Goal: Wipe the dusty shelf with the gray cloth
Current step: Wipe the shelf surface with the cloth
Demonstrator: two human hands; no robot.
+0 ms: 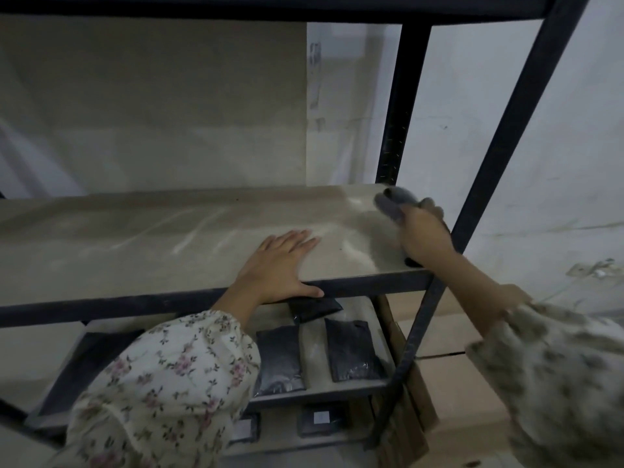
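Note:
The dusty shelf (141,244) is a pale board in a black metal rack, streaked with pale wipe marks. My right hand (423,234) is at the shelf's far right end, closed on the gray cloth (393,202), which is bunched and pressed on the board near the back right corner. My left hand (280,265) lies flat on the front of the shelf, fingers spread, thumb over the black front rail. Both arms wear floral sleeves.
A black upright post (393,106) stands behind the cloth and a slanted front post (506,146) crosses beside my right wrist. The lower shelf (314,346) holds dark flat packets (353,349). Cardboard boxes (449,376) sit at lower right. A wall is behind.

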